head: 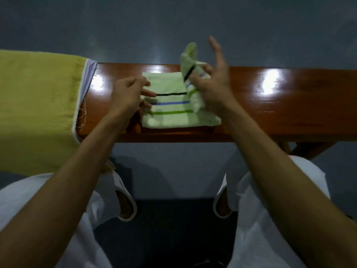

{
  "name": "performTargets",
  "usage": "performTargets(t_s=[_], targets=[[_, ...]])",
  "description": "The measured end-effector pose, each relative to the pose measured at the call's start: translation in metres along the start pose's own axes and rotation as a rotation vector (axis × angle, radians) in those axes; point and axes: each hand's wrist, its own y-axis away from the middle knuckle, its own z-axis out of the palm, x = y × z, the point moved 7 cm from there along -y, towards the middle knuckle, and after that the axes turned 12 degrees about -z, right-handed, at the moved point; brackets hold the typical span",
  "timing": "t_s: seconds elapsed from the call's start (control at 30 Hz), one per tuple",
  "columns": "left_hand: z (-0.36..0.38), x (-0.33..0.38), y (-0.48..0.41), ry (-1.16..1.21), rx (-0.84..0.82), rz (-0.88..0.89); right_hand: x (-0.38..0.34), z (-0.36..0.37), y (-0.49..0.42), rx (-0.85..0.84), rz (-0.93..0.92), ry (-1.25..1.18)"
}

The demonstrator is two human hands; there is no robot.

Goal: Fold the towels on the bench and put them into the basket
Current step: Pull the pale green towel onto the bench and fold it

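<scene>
Striped towel (170, 113): middle of the frame, flat on the bench (289, 105), right end raised.
Right hand (212, 88): thumb and a finger pinch the raised end; other fingers spread out.
Left hand (125, 95): curled fingers grip the left edge.
Risk: this thin pinch may slip, and the fold would land crooked.
Yellow towel (38, 103): left of frame, draped over the bench.
Basket: not in view.
</scene>
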Motion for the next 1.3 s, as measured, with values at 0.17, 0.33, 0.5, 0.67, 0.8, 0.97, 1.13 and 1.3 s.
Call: performTargets(t_s=[0.17,0.33,0.5,0.67,0.8,0.97,1.13,1.3], targets=[[0.001,0.0,-0.004,0.03,0.017,-0.109,-0.005,0.068,0.016,-0.228,-0.09,0.096],[0.001,-0.002,-0.005,-0.046,0.0,-0.015,0.005,0.046,0.006,-0.132,-0.006,0.088],[-0.008,-0.003,-0.008,-0.105,0.124,0.022,0.008,0.013,0.001,-0.034,-0.071,0.245],[-0.01,0.01,-0.002,-0.433,0.45,0.321,-0.002,0.009,0.001,-0.002,-0.265,0.503],[0.037,0.025,0.016,-0.61,0.256,0.634,0.003,0.026,0.005,-0.142,-0.324,0.632],[0.066,-0.01,0.004,-1.03,0.066,0.518,0.032,0.062,0.014,-0.501,-0.242,0.861],[0.046,-0.02,-0.01,-1.095,0.108,0.402,0.052,0.056,0.012,-0.609,-0.197,1.08],[0.029,-0.025,-0.024,-1.119,0.135,0.33,0.059,0.034,0.006,-0.533,-0.065,1.093]])
